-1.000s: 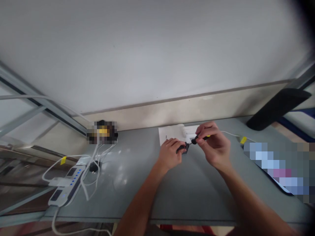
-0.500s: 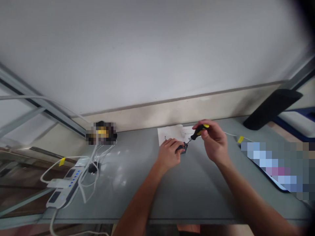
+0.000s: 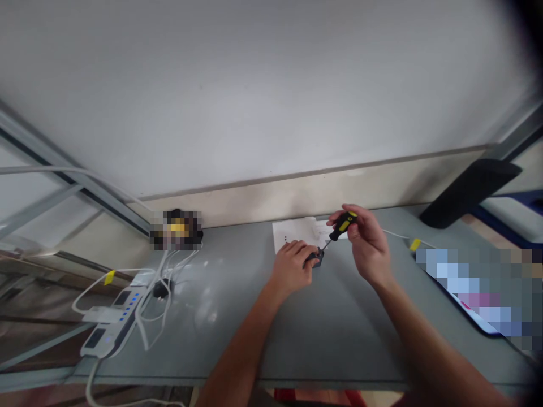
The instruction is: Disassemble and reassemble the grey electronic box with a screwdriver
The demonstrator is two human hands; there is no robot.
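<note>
On the grey table, my left hand (image 3: 296,265) is closed on a small dark block (image 3: 318,259) and holds it against the surface. My right hand (image 3: 368,243) grips the black and yellow handle of a screwdriver (image 3: 343,226). Its thin shaft slants down to the left, and the tip meets the block beside my left fingertips. The exact point of contact is too small to make out. Behind my hands lies a white paper (image 3: 292,230) with small dark dots on it, partly hidden by my left hand.
A white power strip (image 3: 114,322) with tangled cables lies at the left. Behind it is a pixelated black and yellow object (image 3: 178,229). At the right are a pixelated tablet-like device (image 3: 479,294) and a leaning black cylinder (image 3: 469,192). A wall stands behind the table (image 3: 212,345).
The screwdriver handle has turned slightly in my right hand, showing more yellow, and my right fingers have shifted a little. My left hand still holds the block. The camera view has moved slightly.
</note>
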